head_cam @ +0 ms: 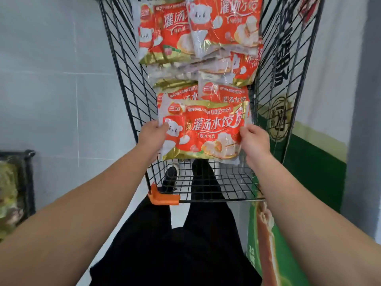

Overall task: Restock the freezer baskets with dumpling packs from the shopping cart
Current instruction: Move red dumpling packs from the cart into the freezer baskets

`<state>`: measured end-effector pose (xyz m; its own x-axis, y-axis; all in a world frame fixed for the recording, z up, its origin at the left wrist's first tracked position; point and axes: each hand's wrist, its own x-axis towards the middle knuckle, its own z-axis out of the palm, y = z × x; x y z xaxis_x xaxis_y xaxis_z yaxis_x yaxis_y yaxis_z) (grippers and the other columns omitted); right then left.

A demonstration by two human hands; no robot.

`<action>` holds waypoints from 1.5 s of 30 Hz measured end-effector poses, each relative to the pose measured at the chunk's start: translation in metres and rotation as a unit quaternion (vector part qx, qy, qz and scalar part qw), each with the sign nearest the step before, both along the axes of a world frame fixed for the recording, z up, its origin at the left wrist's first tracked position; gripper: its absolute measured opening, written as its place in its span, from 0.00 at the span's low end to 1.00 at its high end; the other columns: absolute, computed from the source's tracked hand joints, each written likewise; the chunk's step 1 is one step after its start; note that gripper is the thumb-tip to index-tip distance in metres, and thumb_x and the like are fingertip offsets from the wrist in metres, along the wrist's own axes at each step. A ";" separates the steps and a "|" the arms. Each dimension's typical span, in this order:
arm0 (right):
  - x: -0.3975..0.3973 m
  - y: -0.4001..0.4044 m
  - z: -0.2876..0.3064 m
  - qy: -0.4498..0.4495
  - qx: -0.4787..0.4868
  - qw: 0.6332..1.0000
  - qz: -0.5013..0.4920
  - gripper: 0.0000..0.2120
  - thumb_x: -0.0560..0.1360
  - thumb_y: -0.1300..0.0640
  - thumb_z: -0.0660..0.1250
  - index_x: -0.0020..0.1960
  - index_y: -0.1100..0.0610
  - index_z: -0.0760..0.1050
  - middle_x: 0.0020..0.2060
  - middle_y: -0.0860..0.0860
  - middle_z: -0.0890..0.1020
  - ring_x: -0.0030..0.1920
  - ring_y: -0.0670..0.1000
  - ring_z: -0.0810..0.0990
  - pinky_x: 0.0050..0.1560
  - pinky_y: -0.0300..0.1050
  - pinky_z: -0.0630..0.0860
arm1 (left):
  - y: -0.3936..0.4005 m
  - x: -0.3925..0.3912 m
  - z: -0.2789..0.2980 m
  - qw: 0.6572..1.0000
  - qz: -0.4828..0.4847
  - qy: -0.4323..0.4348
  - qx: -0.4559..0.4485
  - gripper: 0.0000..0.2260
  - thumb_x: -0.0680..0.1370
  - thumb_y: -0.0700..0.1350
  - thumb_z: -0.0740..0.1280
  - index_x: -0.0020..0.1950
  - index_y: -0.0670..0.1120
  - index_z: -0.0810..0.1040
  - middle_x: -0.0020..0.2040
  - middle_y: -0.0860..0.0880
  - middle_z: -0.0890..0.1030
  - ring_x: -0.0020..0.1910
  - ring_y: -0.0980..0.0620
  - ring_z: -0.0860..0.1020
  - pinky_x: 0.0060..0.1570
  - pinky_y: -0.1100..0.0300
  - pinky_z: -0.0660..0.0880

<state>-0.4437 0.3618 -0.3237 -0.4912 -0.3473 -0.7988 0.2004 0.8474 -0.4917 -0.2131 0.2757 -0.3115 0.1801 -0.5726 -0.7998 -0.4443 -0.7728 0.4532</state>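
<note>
Head view looks down into a black wire shopping cart (132, 83) stocked with red-and-gold dumpling packs (198, 38), piled from the middle toward the far end. One dumpling pack (203, 131) is held up over the near end of the cart — face up, printed with a white bear and Chinese lettering. The left hand (152, 135) grips its left edge, fingers curled behind and thumb on the front; the right hand (254, 139) pinches its right edge the same way. Through the cart's wire bottom show black trousers (169, 244) and a dark shoe (170, 177). An orange corner guard (162, 198) caps the cart's near left corner. At far left stands a dark wire basket (26, 182) — contents blurred.
</note>
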 end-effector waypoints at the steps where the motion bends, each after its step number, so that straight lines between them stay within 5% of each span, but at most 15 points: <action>1: 0.005 0.007 0.013 0.033 -0.007 0.999 0.004 0.11 0.80 0.59 0.61 0.45 0.61 0.81 0.44 0.55 0.85 0.49 0.56 0.83 0.51 0.53 0.81 | 0.003 0.006 0.006 1.000 -0.017 0.013 -0.006 0.08 0.79 0.47 0.66 0.44 0.44 0.78 0.47 0.40 0.84 0.47 0.39 0.84 0.46 0.43 0.82; 5: 0.025 0.047 0.065 0.141 -0.026 0.989 -0.021 0.12 0.80 0.57 0.62 0.43 0.59 0.81 0.40 0.51 0.84 0.42 0.50 0.81 0.49 0.56 0.81 | 0.014 0.027 0.035 0.994 -0.075 0.076 -0.024 0.15 0.72 0.56 0.68 0.42 0.43 0.78 0.45 0.40 0.85 0.46 0.38 0.85 0.49 0.35 0.80; 9: 0.056 0.100 0.114 0.147 -0.062 0.973 -0.165 0.09 0.79 0.59 0.64 0.45 0.55 0.83 0.42 0.49 0.85 0.43 0.48 0.83 0.49 0.49 0.81 | 0.036 0.040 0.080 0.982 -0.109 0.146 -0.042 0.11 0.80 0.45 0.67 0.37 0.46 0.78 0.29 0.52 0.82 0.30 0.54 0.82 0.31 0.60 0.78; 17: 0.093 0.216 0.185 0.112 -0.129 0.901 -0.399 0.10 0.81 0.60 0.63 0.43 0.53 0.78 0.42 0.49 0.84 0.45 0.50 0.84 0.50 0.49 0.80 | 0.095 0.025 0.129 0.939 -0.252 0.231 -0.031 0.07 0.80 0.45 0.69 0.51 0.42 0.82 0.47 0.40 0.86 0.47 0.41 0.85 0.52 0.37 0.79; 26: 0.090 0.387 0.209 0.105 -0.167 0.810 -0.553 0.08 0.81 0.61 0.63 0.46 0.58 0.79 0.42 0.53 0.86 0.43 0.52 0.85 0.46 0.50 0.81 | 0.215 -0.054 0.156 0.871 -0.414 0.262 -0.017 0.06 0.80 0.42 0.68 0.48 0.41 0.82 0.47 0.40 0.86 0.48 0.40 0.85 0.55 0.37 0.79; 31: 0.080 0.501 0.208 0.112 -0.181 0.766 -0.607 0.06 0.80 0.63 0.63 0.49 0.59 0.79 0.47 0.55 0.85 0.47 0.53 0.84 0.49 0.51 0.81 | 0.315 -0.105 0.170 0.835 -0.484 0.260 -0.016 0.15 0.76 0.48 0.72 0.51 0.36 0.81 0.49 0.37 0.85 0.49 0.38 0.84 0.53 0.39 0.78; 37: 0.058 0.606 0.204 0.110 -0.177 0.749 -0.629 0.08 0.80 0.64 0.63 0.44 0.59 0.78 0.41 0.55 0.85 0.45 0.54 0.84 0.52 0.53 0.81 | 0.418 -0.159 0.170 0.810 -0.532 0.242 -0.044 0.07 0.77 0.46 0.72 0.47 0.43 0.83 0.45 0.41 0.86 0.50 0.37 0.84 0.56 0.33 0.76; 40: 0.043 0.646 0.204 0.120 -0.174 0.749 -0.628 0.09 0.80 0.64 0.63 0.43 0.59 0.78 0.38 0.52 0.84 0.40 0.51 0.82 0.45 0.48 0.80 | 0.458 -0.184 0.167 0.803 -0.545 0.236 -0.053 0.07 0.75 0.46 0.73 0.46 0.43 0.84 0.45 0.40 0.86 0.51 0.34 0.83 0.54 0.32 0.76; 45: 0.012 0.689 0.198 0.116 -0.168 0.743 -0.637 0.11 0.80 0.63 0.63 0.41 0.56 0.77 0.42 0.57 0.84 0.42 0.54 0.80 0.47 0.50 0.75 | 0.502 -0.231 0.168 0.788 -0.570 0.224 -0.061 0.05 0.77 0.43 0.71 0.47 0.42 0.84 0.45 0.43 0.87 0.45 0.44 0.85 0.43 0.52 0.82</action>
